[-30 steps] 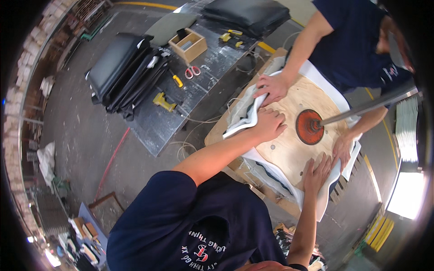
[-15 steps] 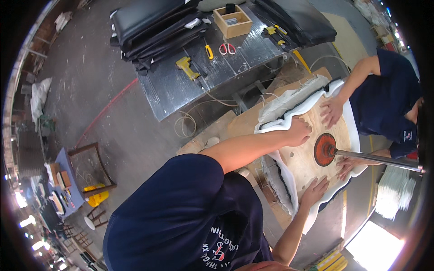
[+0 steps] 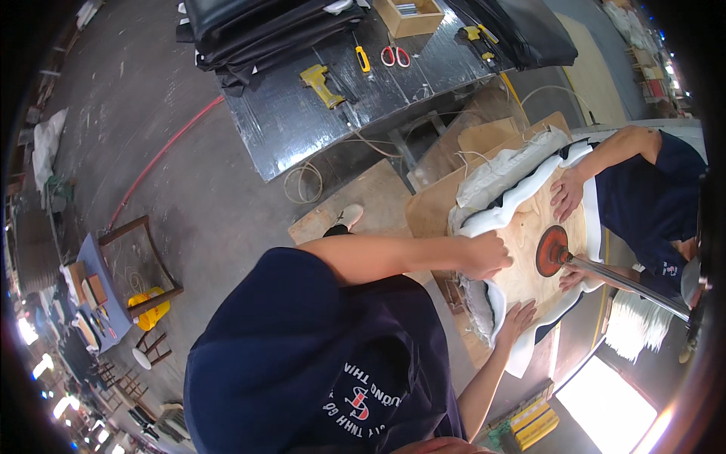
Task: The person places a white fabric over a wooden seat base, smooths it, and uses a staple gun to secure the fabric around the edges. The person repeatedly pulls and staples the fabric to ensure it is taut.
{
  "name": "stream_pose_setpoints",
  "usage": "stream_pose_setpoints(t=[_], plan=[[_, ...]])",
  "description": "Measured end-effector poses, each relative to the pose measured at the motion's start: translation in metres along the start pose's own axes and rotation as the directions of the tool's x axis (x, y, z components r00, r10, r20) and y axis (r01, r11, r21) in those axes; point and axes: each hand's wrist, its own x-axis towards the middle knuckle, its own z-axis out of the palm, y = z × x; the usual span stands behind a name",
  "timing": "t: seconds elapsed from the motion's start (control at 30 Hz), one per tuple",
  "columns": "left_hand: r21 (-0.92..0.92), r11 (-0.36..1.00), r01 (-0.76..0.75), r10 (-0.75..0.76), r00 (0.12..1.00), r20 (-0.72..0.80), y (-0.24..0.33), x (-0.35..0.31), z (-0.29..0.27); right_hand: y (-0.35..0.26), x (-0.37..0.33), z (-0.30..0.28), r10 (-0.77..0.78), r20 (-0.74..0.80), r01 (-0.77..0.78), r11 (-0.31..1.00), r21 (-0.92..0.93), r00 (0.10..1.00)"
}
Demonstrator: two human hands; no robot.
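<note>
A pale plywood panel [image 3: 525,234] lies inside a thick white padding layer [image 3: 522,193] whose edges curl up around it. My left hand [image 3: 485,256] is closed at the panel's near edge, knuckles up, on the padding; its fingertips are partly hidden. Lower down, my right hand [image 3: 517,324] rests with fingers stretched out over the panel's edge and the padding. A round orange-red disc [image 3: 552,251] on a metal rod [image 3: 620,278] stands against the panel. Across from me, a co-worker's hand [image 3: 569,193] lies on the panel, and the other hand [image 3: 575,274] is beside the disc.
A dark table [image 3: 280,125] behind holds a yellow power tool [image 3: 322,85], a yellow-handled tool [image 3: 362,58], red-handled scissors [image 3: 395,56], a wooden box [image 3: 408,19] and folded black covers [image 3: 272,38]. A coiled hose [image 3: 304,184] lies on the floor. The co-worker [image 3: 643,197] stands at the right.
My left hand has shifted down along the panel's near edge and curled tighter. My right hand stays near the lower edge. The view has moved, and a shoe shows beside my left arm.
</note>
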Motion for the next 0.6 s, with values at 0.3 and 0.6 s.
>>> stream_pose_setpoints(t=[0.3, 0.6], plan=[[-0.052, 0.942, -0.332, 0.28, 0.862, -0.424, -0.057, -0.137, -0.04, -0.04, -0.048, 0.013, 0.077, -0.236, -0.036, 0.984, 0.172, 0.969], [-0.37, 0.751, 0.546, -0.652, 0.528, -0.544, -0.222, -0.171, -0.079, -0.103, -0.067, 0.023, 0.336, -0.43, -0.203, 0.923, 0.327, 0.838]])
